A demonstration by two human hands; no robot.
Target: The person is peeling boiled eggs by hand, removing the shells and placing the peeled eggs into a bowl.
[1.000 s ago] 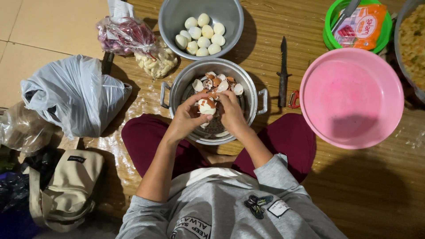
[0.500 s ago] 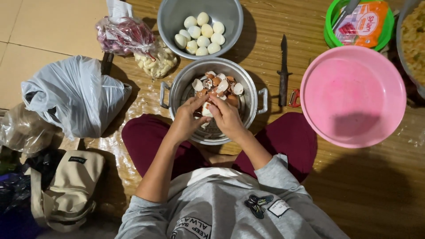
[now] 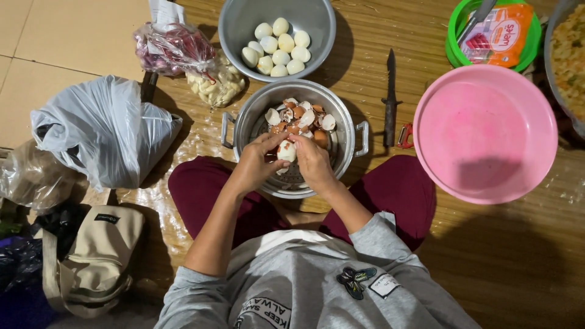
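Since the earlier frame, both hands sit slightly lower over the pot, the egg turned so more white shows. Left hand [image 3: 256,161]: fingers curled, tips pinching the partly peeled egg [image 3: 286,150] from its left side. Right hand [image 3: 312,161]: fingers bent, thumb and fingertips pressed on the same egg from the right. Egg: held above the steel steamer pot [image 3: 350,131], white with brown shell patches remaining. Pot: two side handles, holding brown and white eggshell pieces [image 3: 298,119] at its far side. Grey metal bowl [image 3: 237,24], beyond the pot, touching it: peeled white eggs [image 3: 277,49]. Clear bag of red shallots [image 3: 173,45], far left of bowl; clear bag of garlic cloves [image 3: 216,85] just beside it. White plastic bag [image 3: 103,131], knotted, left of pot. Beige pouch [image 3: 91,256] with small dark label, lower left. Dark knife [image 3: 390,97], right of pot, lying on the wooden floor. Pink round basin [image 3: 484,134], right. Green basket [image 3: 457,36], upper right, containing an orange packet [image 3: 503,33] with red and white print.
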